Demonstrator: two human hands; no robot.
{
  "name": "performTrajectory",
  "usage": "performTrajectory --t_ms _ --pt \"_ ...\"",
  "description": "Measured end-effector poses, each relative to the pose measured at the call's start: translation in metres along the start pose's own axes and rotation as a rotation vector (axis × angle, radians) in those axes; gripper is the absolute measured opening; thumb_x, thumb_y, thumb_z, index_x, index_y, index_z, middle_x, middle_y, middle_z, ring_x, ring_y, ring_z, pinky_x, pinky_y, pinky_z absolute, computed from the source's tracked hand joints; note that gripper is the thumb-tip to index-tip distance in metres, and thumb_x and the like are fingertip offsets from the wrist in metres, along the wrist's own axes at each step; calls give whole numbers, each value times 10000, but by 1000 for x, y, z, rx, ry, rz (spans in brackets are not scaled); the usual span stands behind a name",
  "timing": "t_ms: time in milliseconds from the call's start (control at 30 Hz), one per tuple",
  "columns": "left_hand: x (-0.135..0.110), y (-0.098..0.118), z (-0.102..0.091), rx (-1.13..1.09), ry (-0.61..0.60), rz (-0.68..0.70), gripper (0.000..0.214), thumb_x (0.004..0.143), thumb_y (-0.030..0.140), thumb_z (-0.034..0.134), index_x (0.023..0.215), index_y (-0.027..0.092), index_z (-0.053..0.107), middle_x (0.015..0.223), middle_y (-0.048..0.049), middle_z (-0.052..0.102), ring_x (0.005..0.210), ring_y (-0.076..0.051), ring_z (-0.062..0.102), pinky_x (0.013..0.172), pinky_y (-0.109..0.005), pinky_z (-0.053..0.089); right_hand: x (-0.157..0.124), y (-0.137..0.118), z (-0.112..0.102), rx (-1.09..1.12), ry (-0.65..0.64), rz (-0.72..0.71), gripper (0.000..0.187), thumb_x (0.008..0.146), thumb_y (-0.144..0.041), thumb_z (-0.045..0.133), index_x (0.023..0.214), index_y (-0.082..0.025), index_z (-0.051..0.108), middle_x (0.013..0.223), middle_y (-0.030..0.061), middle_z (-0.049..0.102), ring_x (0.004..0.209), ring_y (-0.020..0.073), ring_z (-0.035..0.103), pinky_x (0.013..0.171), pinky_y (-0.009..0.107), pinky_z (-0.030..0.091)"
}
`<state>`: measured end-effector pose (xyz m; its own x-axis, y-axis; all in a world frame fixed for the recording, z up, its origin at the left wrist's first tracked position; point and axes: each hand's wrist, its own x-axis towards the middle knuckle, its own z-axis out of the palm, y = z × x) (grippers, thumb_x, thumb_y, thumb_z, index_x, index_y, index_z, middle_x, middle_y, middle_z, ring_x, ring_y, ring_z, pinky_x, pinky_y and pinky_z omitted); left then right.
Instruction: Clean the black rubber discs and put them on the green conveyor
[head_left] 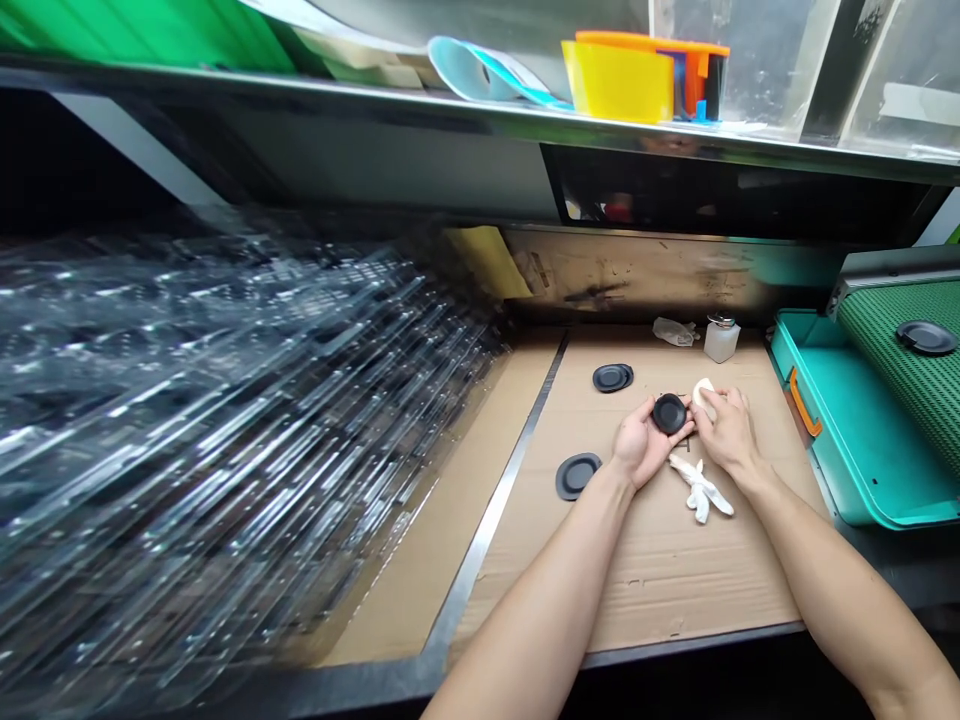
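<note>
Cardboard-covered surface at lower center: left hand cups a black rubber disc in curled fingers, while right hand pinches a white pad just beside it.

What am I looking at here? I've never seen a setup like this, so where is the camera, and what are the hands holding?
There is no machine here. These are a person's own bare hands, seen from a camera worn on the head and looking forward and down. The left hand lies palm up, holding a black disc. The right hand holds a white pad beside it. On the cardboard lie a crumpled white glove, a stack of dark discs, a single dark disc and a small white bottle. To the left is a pile of clear plastic trays. To the right is a teal tray beside a green mat.
</note>
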<state>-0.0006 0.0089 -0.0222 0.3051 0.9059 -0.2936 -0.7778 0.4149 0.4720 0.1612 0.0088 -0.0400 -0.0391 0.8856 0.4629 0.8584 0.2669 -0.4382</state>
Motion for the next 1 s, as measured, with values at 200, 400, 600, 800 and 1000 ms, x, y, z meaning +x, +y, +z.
performTrajectory --t_ms 200,400,600,800,1000 --pt "-1 -3 -1 327 36 329 430 845 321 768 1196 136 602 1212 -166 710 1055 -228 717 984 -366 539 5 24 1 -77 -45 96 331 939 -375 574 1203 -224 704 1173 124 594 1151 286 512 1018 401 436" --pt "-15 -14 1 1046 75 1014 992 657 366 923 1492 218 410 1333 -153 671 1277 -270 623 1141 -417 448 5 20 0 -80 -89 106 335 930 -400 588 1194 -230 703 1172 114 605 1139 288 508 1014 396 420" --pt "-23 -18 1 1366 46 1227 975 773 474 829 1556 253 292 1346 -145 674 1252 -261 647 1105 -430 495 6 19 -3 -72 -105 114 349 931 -396 580 1218 -235 698 1184 114 602 1121 286 516 1007 400 429" --pt "-21 -18 0 1271 55 1131 963 753 482 843 1537 233 343 1348 -151 670 1255 -267 643 1121 -421 479 4 21 -2 -91 -90 100 367 927 -415 584 1225 -233 695 1197 119 621 1122 298 525 1000 411 436" --pt "-7 -13 4 589 136 497 531 986 581 480 1260 139 584 1179 -181 715 959 -261 753 686 -314 613 6 11 -5 59 33 18 334 942 -370 551 1194 -201 689 1187 115 678 1122 272 572 1033 421 440"
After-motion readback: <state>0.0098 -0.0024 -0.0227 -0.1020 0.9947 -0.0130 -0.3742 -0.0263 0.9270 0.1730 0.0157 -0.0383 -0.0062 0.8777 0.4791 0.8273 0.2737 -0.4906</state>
